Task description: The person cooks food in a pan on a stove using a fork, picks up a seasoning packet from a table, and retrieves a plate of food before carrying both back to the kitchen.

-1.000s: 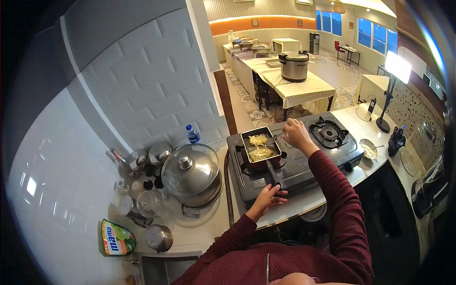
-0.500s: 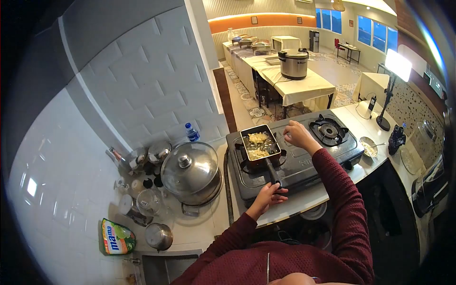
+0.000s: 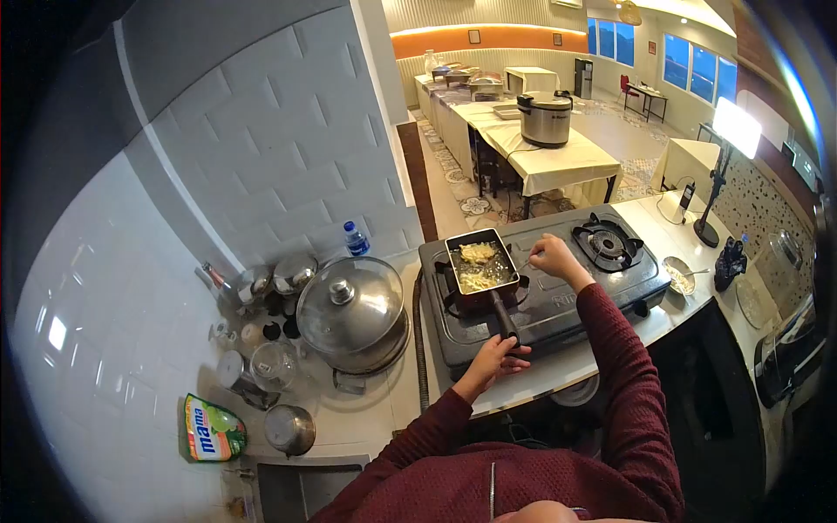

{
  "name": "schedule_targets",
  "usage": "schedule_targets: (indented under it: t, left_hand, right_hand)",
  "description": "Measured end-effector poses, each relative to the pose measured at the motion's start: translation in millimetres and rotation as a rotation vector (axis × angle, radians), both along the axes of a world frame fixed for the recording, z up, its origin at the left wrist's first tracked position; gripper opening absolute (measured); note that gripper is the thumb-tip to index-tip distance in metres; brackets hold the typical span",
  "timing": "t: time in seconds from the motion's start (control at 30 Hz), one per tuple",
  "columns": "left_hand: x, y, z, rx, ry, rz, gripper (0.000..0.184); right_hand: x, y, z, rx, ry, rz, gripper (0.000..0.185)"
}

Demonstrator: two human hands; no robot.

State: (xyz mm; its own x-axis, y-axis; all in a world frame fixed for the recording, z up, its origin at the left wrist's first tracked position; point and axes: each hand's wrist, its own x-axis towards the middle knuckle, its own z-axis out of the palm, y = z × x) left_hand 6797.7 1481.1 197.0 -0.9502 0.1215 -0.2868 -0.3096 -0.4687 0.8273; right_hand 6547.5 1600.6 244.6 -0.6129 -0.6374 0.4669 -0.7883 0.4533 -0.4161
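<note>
A small rectangular frying pan [image 3: 475, 300] sits over the left burner of the stove, its handle pointing towards me. Two yellowish portions of batter lie inside: a compact fritter [image 3: 477, 253] at the back and a looser, bubbling portion [image 3: 485, 279] at the front. My left hand [image 3: 497, 364] grips the handle's end between thumb and forefinger, the other fingers loose. Just right of the pan, above the stove, is my right hand [image 3: 558, 260] with its fingers curled closed. Whatever those fingers may hold is hidden.
The black stove [image 3: 558, 301] has a second burner [image 3: 607, 244] at right. Beyond it are a bowl with a spoon [image 3: 680, 277] and a lit lamp [image 3: 737, 127]. At left stand a large lidded pot [image 3: 350, 305], jars, a small metal pot [image 3: 290, 430] and a sink [image 3: 301, 488].
My right hand's fingers have curled in more tightly beside the pan. The front portion looks more spread and bubbly. My left hand stays on the handle; the view has shifted slightly.
</note>
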Motion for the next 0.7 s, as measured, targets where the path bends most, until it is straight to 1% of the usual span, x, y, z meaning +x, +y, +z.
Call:
schedule_targets:
  t: [0.1,0.23,0.37,0.47,0.7]
  left_hand:
    - [-0.8,0.5,-1.7,0.002,-0.01,-0.004,0.023]
    - [-2.4,0.2,-3.8,-0.001,-0.02,-0.004,0.022]
    - [-2.3,-0.4,-1.3,0.005,-0.029,0.001,0.022]
    - [-2.1,-0.4,0.1,-0.002,-0.03,0.001,0.022]
    - [-1.2,0.8,-0.1,-0.008,-0.032,0.008,0.024]
  right_hand:
    - [16.3,-3.6,-5.8,-0.06,-0.046,-0.002,0.016]
    - [21.2,-16.3,-26.6,-0.097,-0.054,-0.024,0.016]
    - [27.6,-23.5,-35.9,-0.085,-0.039,-0.055,0.014]
    - [35.5,-25.0,-33.2,-0.12,0.005,-0.047,0.013]
    - [60.5,-20.5,-16.3,-0.09,0.241,-0.044,0.014]
